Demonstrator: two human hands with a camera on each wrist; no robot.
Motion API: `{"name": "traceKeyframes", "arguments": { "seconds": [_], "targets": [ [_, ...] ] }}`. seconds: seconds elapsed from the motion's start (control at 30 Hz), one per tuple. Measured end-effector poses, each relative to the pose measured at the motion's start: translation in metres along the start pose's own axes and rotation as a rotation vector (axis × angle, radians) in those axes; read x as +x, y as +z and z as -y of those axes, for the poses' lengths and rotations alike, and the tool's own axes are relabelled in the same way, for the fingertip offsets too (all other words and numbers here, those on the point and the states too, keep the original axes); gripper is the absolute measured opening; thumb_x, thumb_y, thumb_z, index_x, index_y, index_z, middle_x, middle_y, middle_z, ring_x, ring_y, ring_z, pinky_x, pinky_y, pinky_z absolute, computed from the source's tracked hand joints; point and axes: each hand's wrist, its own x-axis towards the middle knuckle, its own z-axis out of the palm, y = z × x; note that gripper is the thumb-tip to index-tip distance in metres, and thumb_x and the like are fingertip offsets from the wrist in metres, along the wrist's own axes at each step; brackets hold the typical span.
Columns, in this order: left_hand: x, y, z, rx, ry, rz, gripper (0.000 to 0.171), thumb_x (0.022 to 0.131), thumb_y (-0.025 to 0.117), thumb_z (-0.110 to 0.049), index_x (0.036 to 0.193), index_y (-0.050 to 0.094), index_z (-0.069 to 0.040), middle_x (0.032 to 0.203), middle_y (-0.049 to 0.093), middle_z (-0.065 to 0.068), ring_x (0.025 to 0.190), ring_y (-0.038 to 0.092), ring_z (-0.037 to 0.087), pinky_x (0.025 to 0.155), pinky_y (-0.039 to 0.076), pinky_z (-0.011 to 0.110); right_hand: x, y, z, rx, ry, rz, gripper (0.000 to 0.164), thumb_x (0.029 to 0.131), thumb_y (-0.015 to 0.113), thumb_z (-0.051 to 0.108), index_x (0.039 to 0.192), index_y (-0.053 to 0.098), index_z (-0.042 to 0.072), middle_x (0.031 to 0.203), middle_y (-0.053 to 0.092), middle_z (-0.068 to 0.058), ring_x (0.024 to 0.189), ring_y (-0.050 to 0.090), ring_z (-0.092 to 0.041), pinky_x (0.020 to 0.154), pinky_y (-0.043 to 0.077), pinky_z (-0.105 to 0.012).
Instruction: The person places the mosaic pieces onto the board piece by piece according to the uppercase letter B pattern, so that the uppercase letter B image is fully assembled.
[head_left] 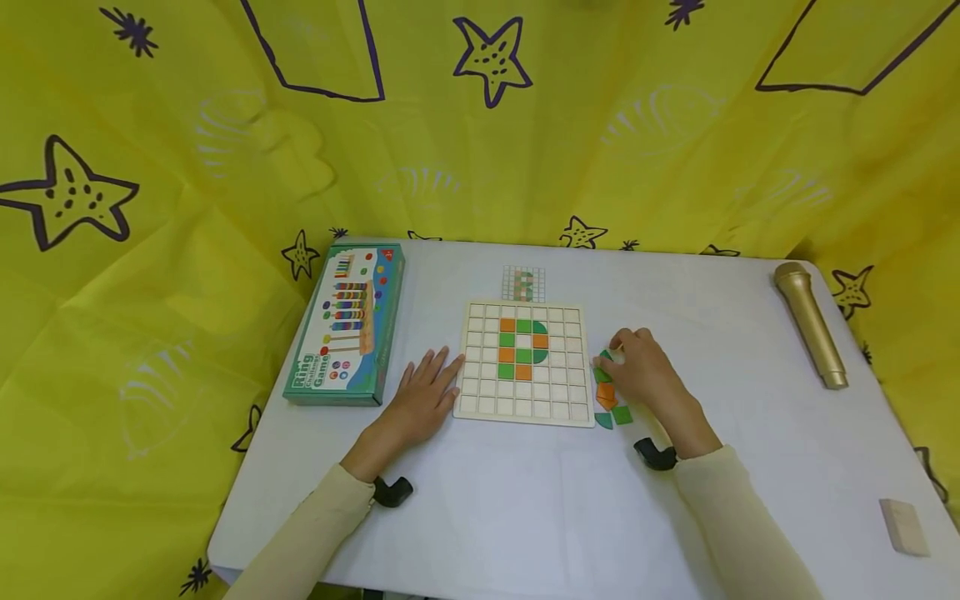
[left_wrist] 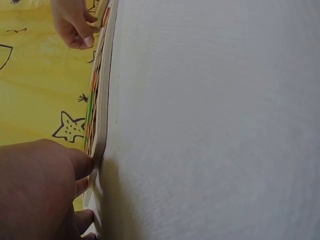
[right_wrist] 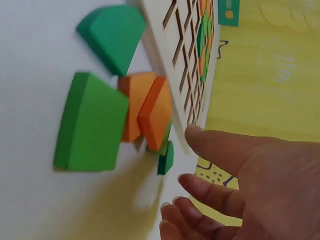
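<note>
A square wooden grid board (head_left: 480, 406) lies in the middle of the table, with green and orange pieces (head_left: 507, 355) set in its cells in a P-like shape. My left hand (head_left: 422, 403) rests flat on the table, its fingertips at the board's left edge; the left wrist view shows those fingers (left_wrist: 82, 165) against the rim. Over the loose pieces at the board's right, my right hand (head_left: 651, 379) is lowered. Its thumb and fingers are apart with nothing between them in the right wrist view. Below lie a green square (right_wrist: 95, 125), orange pieces (right_wrist: 156, 114) and a teal quarter circle (right_wrist: 114, 35).
A pattern card (head_left: 523, 284) lies just behind the board. To the left is a Ring Challenge Game box (head_left: 345, 325). A gold microphone-shaped object (head_left: 810, 325) lies at the far right, and a small pale block (head_left: 903, 527) sits near the right front corner.
</note>
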Motion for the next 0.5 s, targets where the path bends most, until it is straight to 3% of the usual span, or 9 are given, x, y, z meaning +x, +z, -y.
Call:
{"name": "traceKeyframes", "arguments": {
  "seconds": [0.2,0.5],
  "targets": [
    [0.0002,-0.0002,0.0007,0.002,0.004,0.006,0.06,0.115,0.037,-0.037,0.171,0.021,-0.023,0.178,0.01,0.01,0.165,0.004,0.035,0.129,0.006,0.064,0.0043,0.0014,-0.0107,0.031,-0.003,0.034,0.038,0.105,0.066,0.025,0.124,0.06,-0.007,0.12,0.056,-0.029,0.105,0.056,-0.042,0.091,0.051,-0.055],
    [0.0004,-0.0021,-0.0002,0.006,0.008,0.015,0.06,0.115,0.036,-0.038,0.171,0.02,-0.023,0.178,0.01,0.011,0.165,0.004,0.035,0.129,0.007,0.065,0.0092,0.0005,-0.0034,0.047,-0.007,0.033,0.035,0.105,0.066,0.02,0.124,0.062,-0.009,0.119,0.06,-0.029,0.105,0.059,-0.041,0.093,0.053,-0.055]
  ]
}}
